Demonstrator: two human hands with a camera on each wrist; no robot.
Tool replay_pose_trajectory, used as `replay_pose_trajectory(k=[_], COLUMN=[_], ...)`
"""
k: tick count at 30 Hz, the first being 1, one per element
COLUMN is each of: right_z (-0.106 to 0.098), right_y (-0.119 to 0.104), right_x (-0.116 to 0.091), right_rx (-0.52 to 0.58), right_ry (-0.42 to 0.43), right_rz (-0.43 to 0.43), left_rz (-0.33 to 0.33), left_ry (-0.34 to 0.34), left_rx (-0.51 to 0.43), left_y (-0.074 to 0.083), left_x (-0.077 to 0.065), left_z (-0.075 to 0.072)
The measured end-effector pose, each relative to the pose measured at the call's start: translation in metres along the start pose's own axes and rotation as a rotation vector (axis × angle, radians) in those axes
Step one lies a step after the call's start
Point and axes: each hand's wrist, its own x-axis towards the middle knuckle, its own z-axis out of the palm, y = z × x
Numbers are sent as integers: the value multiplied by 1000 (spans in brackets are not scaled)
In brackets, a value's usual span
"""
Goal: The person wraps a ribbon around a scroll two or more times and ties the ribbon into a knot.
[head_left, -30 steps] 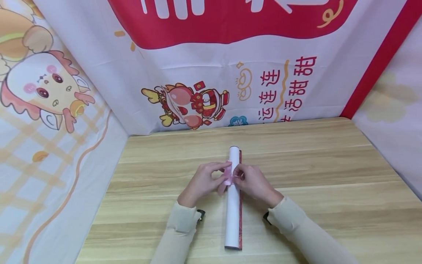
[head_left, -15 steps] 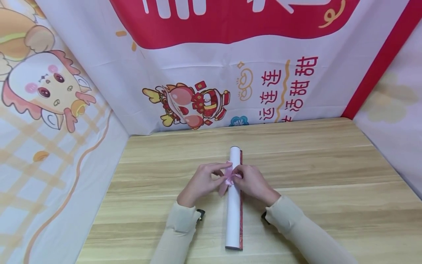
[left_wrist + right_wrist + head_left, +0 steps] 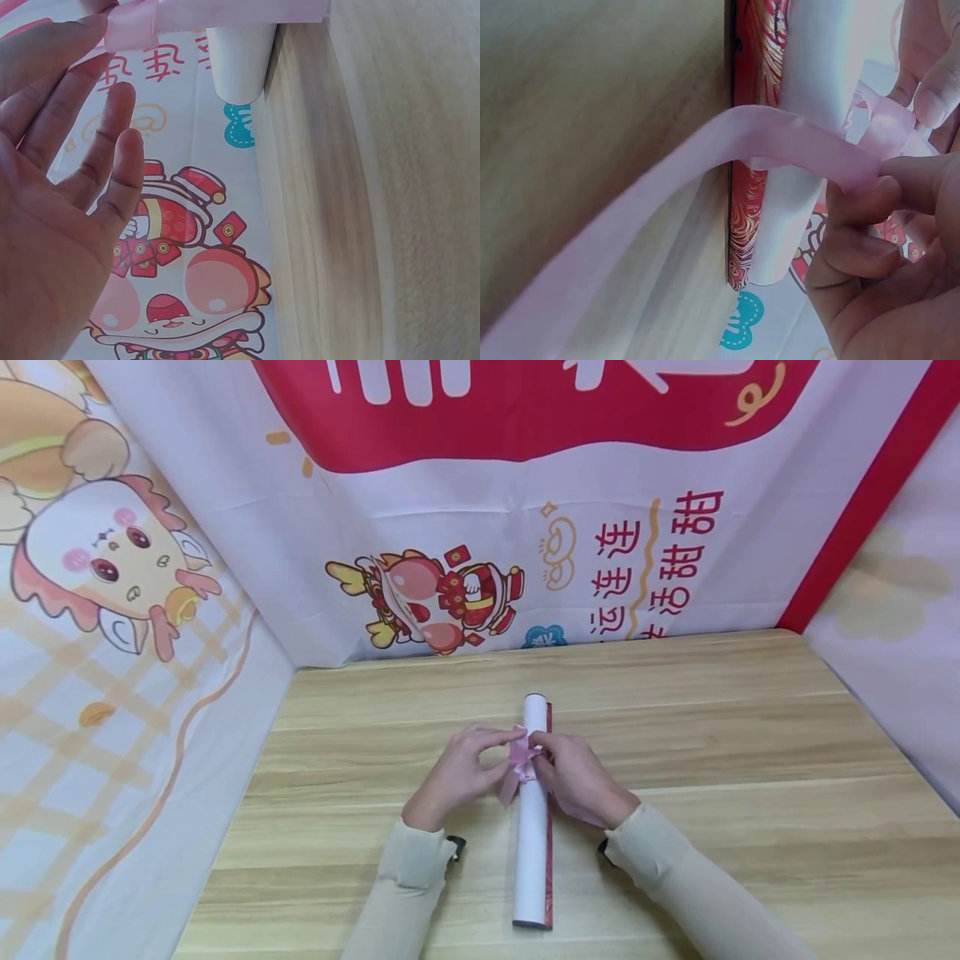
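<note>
A white paper roll (image 3: pixel 530 860) with a red patterned edge (image 3: pixel 748 217) along its right side lies lengthwise on the table. Pink ribbon (image 3: pixel 519 750) goes round it above the middle. Thumb and index finger of my left hand (image 3: pixel 461 772) pinch a loop of the ribbon at the roll's left side; in the left wrist view its other fingers are spread. From the right, my right hand (image 3: pixel 581 778) pinches another stretch of ribbon between thumb and index finger. In the right wrist view a long ribbon tail (image 3: pixel 622 217) hangs down from that pinch past the red edge.
The wood-grain table (image 3: pixel 360 702) extends around the roll. A white cloth backdrop (image 3: pixel 465 493) with red print and cartoon figures stands at the far edge. Printed cloth (image 3: pixel 135 710) also hangs along the left side, and another pale cloth at the right.
The right hand's fingers have shifted slightly at the knot, curling over the ribbon. A ribbon end that stuck out to the right is now mostly behind them. The left hand keeps its place.
</note>
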Motion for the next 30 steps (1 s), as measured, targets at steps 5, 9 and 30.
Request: replay_pose_trajectory(k=[5, 9, 30], right_z=[1, 0, -33], right_y=[1, 2, 31], right_x=[1, 1, -26], right_rx=[-50, -45, -103], right_ry=[23, 36, 26], right_rz=[-33, -23, -74], left_rz=[-14, -14, -155], left_ry=[-12, -13, -137], left_rx=[-19, -32, 56], left_y=[0, -1, -18], left_x=[-1, -1, -7], left_z=[0, -1, -10])
